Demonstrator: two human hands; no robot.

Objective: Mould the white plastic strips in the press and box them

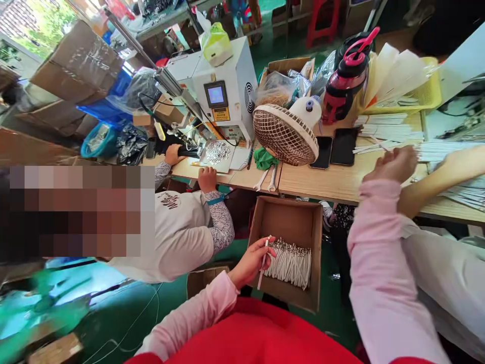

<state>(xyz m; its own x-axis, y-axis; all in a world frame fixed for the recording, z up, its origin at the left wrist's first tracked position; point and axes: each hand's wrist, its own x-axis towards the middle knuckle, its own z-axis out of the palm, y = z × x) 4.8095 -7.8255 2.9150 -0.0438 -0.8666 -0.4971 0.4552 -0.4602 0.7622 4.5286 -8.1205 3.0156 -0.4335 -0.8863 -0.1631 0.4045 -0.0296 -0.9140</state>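
My left hand [252, 260] is closed in a pinch round a thin white stick [262, 273], tilted over the near left part of an open cardboard box [284, 217]. Inside that box lies a dense layer of similar white sticks [290, 265] with metal-looking ends. My right hand [394, 164] is held above the right side of the table, its fingers pinched together. At its fingertips shows the end of a thin white stick [382, 145]. Bundles of white sticks [394, 126] lie just beyond this hand.
A co-worker's hand [207, 179] rests at the table edge, before a white machine [231, 76] and a tray of small metal parts [217, 152]. Another person's forearm [443, 177] crosses beside my right arm. A fan [286, 134], two phones [344, 146] and wrenches [272, 179] occupy the table [318, 182].
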